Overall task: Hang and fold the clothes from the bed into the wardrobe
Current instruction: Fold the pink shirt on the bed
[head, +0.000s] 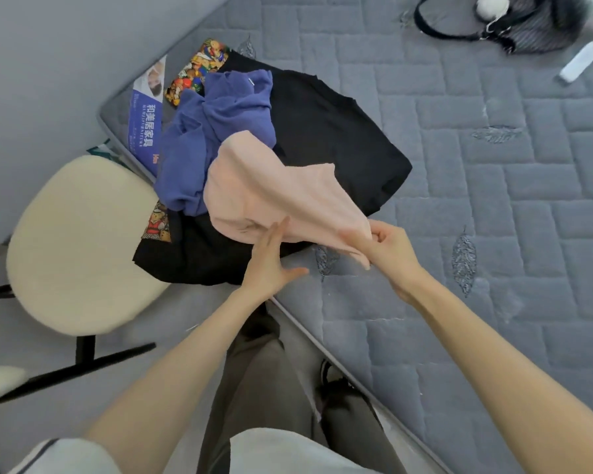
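A pile of clothes lies on the corner of the grey quilted mattress. A pale pink garment is lifted off the pile. My right hand pinches its lower edge with curled fingers. My left hand reaches up beside it, fingers straight, fingertips touching the pink cloth. Under the pink piece lie a purple-blue garment, a large black garment and a colourful printed cloth. The wardrobe is not in view.
A cream-cushioned stool with black legs stands left of the bed corner. A black mesh bag with a white ball and a white remote lie at the far right of the mattress. My legs stand against the bed edge.
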